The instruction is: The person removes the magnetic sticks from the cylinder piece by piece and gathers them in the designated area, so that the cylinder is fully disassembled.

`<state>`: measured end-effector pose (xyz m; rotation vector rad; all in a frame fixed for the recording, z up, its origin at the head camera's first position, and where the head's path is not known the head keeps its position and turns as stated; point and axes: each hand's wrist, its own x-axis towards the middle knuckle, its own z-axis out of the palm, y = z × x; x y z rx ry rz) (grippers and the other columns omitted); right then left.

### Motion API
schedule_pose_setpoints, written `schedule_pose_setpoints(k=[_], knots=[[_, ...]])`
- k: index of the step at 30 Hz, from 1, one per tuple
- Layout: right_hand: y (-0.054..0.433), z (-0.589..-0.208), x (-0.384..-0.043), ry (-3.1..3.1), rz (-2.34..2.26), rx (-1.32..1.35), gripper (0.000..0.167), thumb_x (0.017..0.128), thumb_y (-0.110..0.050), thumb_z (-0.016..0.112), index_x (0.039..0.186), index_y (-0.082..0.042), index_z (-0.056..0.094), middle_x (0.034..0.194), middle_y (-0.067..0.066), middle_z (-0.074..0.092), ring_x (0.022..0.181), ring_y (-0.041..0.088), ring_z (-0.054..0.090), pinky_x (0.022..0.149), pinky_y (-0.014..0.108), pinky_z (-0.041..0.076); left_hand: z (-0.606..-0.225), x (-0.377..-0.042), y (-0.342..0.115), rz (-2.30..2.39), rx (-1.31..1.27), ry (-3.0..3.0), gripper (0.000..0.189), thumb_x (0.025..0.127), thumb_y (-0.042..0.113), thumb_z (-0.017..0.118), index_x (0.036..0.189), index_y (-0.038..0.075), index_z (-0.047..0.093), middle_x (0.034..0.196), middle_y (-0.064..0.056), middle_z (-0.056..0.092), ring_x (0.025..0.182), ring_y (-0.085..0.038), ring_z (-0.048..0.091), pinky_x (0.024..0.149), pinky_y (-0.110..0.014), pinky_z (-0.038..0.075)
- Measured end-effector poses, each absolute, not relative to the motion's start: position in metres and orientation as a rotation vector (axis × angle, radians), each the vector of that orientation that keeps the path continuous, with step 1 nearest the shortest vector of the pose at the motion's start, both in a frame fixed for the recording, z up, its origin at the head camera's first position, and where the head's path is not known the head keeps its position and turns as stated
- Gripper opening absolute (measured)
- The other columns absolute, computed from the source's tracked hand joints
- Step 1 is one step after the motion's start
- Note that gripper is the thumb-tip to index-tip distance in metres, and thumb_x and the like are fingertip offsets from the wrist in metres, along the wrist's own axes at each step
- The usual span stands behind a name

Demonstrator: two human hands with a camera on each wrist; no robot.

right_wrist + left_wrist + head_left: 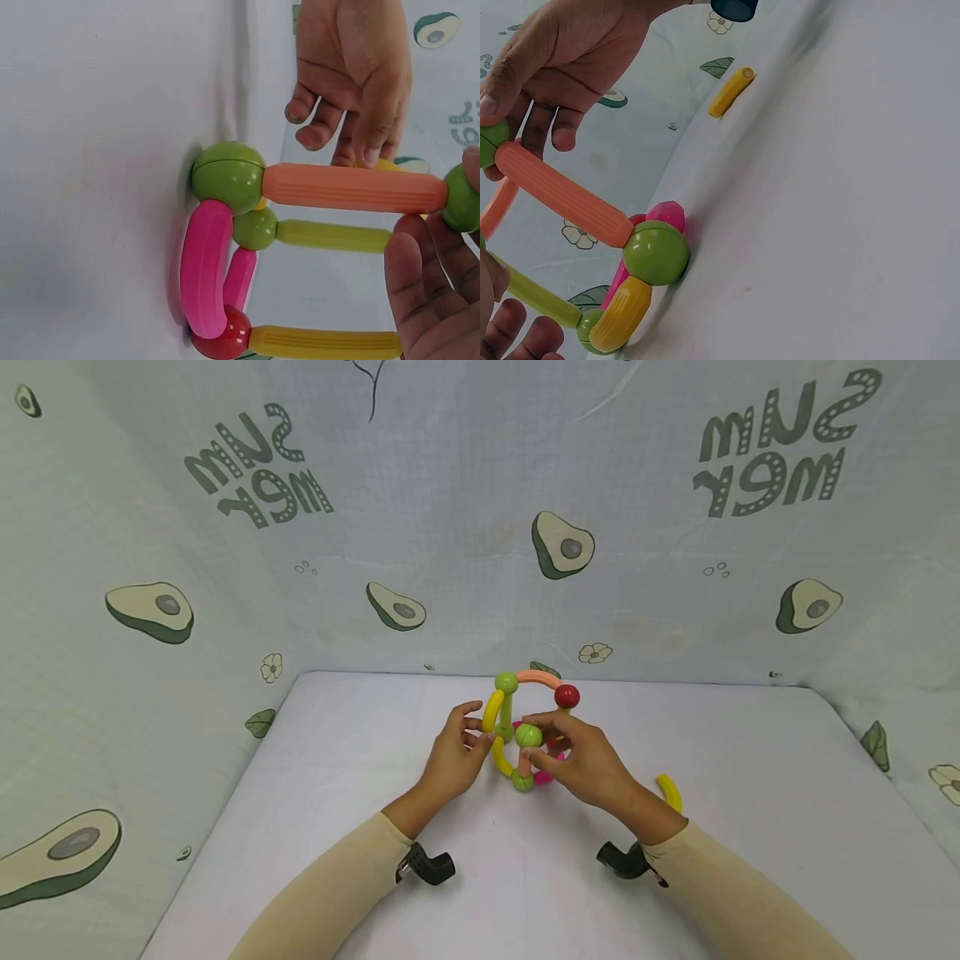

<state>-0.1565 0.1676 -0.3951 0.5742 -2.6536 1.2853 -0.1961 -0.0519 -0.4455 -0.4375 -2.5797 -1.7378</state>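
On the table stands a frame of magnetic building sticks and balls. Its bottom ring has pink curved sticks (206, 270), a yellow curved stick (621, 313) and green and red balls; straight sticks rise from it. My right hand (588, 760) holds the green ball (528, 735) on top of the upright orange stick (352, 187). On the frame's left, my left hand (453, 756) pinches the upper yellow curved stick (492, 712) with thumb and fingers; its lower end is partly hidden. An orange curved stick (538, 677) joins a green ball to the red ball (567, 696) at the back.
A loose yellow curved stick (670, 792) lies on the white table (360, 718) beside my right forearm. Behind the table hangs a pale cloth (465, 485) printed with avocados. Black wrist cameras (431, 865) are strapped on both wrists.
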Motion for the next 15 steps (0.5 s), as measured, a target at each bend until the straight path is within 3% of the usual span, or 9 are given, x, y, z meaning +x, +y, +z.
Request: schedule_pose_setpoints(k=[7, 11, 15], knots=[[0.167, -0.394, -0.156, -2.645, 1.284, 0.601, 0.047, 0.086, -0.008, 0.084, 0.129, -0.007, 0.066, 0.108, 0.002, 0.070, 0.088, 0.020, 0.064, 0.077, 0.041, 0.059, -0.443, -0.187, -0.048, -1.708, -0.297, -2.542, 0.056, 0.100, 0.012, 0.066, 0.147, 0.006, 0.037, 0.118, -0.009, 0.057, 0.083, -0.016, 0.060, 0.066, -0.027, 0.056], [0.167, -0.393, -0.156, -2.642, 1.287, 0.599, 0.047, 0.086, -0.009, 0.084, 0.129, -0.007, 0.066, 0.109, 0.002, 0.070, 0.088, 0.021, 0.065, 0.077, 0.041, 0.059, -0.443, -0.176, -0.045, -1.692, -0.273, -2.378, 0.042, 0.097, 0.006, 0.065, 0.132, 0.004, 0.042, 0.108, -0.015, 0.050, 0.079, -0.017, 0.053, 0.064, -0.025, 0.050], [0.167, -0.394, -0.157, -2.644, 1.291, 0.584, 0.047, 0.086, -0.010, 0.084, 0.129, -0.008, 0.066, 0.108, 0.002, 0.070, 0.087, 0.023, 0.065, 0.076, 0.041, 0.059, -0.445, -0.164, -0.042, -1.614, -0.457, -2.303, 0.026, 0.096, 0.002, 0.065, 0.118, 0.002, 0.050, 0.097, -0.010, 0.050, 0.080, -0.017, 0.050, 0.067, -0.025, 0.048]])
